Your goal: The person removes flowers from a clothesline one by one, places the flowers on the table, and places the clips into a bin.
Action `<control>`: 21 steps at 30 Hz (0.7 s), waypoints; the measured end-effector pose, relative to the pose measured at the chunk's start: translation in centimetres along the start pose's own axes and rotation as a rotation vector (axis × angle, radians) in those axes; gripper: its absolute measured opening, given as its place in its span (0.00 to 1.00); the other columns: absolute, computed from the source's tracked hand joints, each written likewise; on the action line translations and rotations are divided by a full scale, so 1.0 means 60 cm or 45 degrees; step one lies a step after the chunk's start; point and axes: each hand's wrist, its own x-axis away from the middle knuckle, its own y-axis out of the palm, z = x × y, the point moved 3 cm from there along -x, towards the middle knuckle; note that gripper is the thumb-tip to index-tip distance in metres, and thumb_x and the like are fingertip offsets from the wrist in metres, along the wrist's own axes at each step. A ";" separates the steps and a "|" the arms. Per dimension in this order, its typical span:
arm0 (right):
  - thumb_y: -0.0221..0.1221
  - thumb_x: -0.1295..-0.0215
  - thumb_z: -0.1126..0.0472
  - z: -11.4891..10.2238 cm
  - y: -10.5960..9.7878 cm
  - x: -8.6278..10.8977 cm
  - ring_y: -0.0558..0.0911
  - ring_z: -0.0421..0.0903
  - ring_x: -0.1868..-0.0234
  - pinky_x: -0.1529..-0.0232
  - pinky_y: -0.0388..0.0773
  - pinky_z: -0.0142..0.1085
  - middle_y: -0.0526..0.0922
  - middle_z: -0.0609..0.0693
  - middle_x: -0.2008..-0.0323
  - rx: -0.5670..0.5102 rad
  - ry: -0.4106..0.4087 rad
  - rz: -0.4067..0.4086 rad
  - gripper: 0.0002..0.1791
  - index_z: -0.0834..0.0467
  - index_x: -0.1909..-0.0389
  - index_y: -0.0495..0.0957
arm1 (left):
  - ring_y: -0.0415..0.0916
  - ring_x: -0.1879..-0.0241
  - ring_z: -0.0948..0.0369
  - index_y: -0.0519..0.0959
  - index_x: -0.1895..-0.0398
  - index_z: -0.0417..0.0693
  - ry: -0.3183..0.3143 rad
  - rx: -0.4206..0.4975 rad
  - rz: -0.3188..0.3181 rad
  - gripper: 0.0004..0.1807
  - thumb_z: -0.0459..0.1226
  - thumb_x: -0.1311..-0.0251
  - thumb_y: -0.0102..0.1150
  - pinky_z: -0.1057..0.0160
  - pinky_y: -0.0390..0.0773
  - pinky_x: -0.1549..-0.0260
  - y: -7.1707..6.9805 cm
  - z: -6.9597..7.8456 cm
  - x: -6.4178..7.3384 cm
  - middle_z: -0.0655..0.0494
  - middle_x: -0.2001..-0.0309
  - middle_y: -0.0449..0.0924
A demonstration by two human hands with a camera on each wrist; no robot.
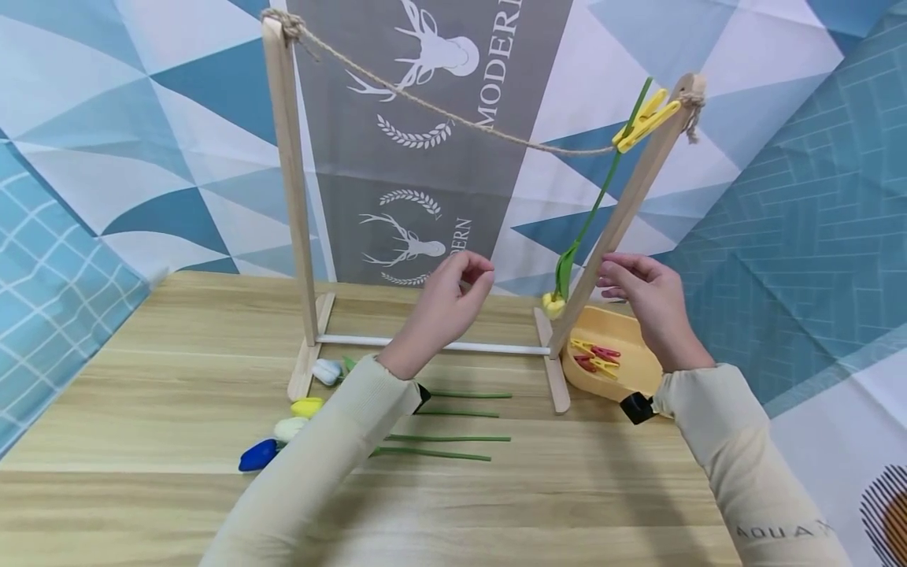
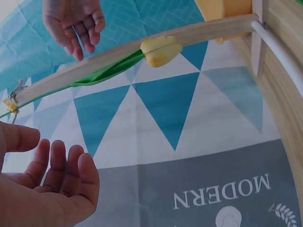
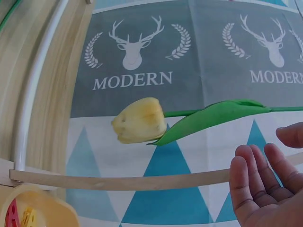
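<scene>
A yellow tulip (image 1: 555, 304) hangs head down from a twine line (image 1: 453, 120), its stem clipped by a yellow clothespin (image 1: 645, 123) near the right post. My left hand (image 1: 453, 303) is raised in front of the frame, its fingers loosely bent and holding nothing. To the right of that post hovers my right hand (image 1: 648, 303), fingers relaxed around bare air. In the right wrist view the tulip's bloom (image 3: 139, 120) lies apart from the right fingers (image 3: 239, 175). The left wrist view shows both hands clear of the flower.
The wooden frame (image 1: 290, 173) has a white crossbar (image 1: 482, 347). Several tulips lie on the table (image 1: 177, 354), among them a blue tulip (image 1: 258, 455) and a yellow one (image 1: 307, 407). A pale orange tray (image 1: 616, 319) at right holds yellow and red clothespins (image 1: 595, 358).
</scene>
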 end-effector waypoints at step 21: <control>0.61 0.40 0.51 -0.050 0.005 -0.008 0.83 0.39 0.62 0.60 0.78 0.24 0.82 0.47 0.61 -0.101 -0.097 0.019 0.20 0.60 0.52 0.76 | 0.70 0.60 0.63 0.73 0.58 0.46 0.057 0.221 0.030 0.09 0.40 0.34 0.49 0.68 0.71 0.61 0.046 0.058 -0.072 0.55 0.62 0.74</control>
